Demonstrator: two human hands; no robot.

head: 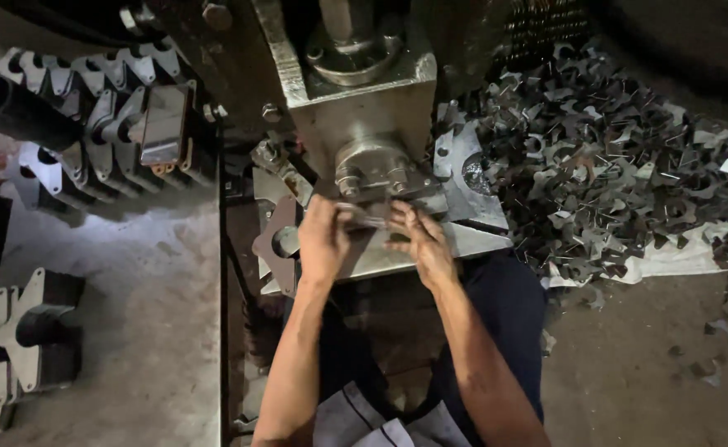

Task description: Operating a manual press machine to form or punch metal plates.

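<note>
Holding a small flat metal piece (370,220) between both hands, we have it right under the press head (364,124), on the slanted steel bed plate (472,240) of the machine. Our left hand (324,240) has its fingers curled over the piece's left end, and our right hand (420,242) pinches the right end with the fingertips; both are closed on it, close together. The piece's long axis runs left to right, across our body, and it lies just ahead of both hands, directly below the round die (370,170). Neither hand looks clearly nearer; they share it evenly. A cut plate with a round hole (281,240) sits just left of our left hand. To the right, a large heap of stamped metal offcuts (621,165) spreads over a pale sheet (670,261) on the floor. To the left, rows of formed brackets (91,124) are stacked on a grey counter (149,331). The room is dim.
</note>
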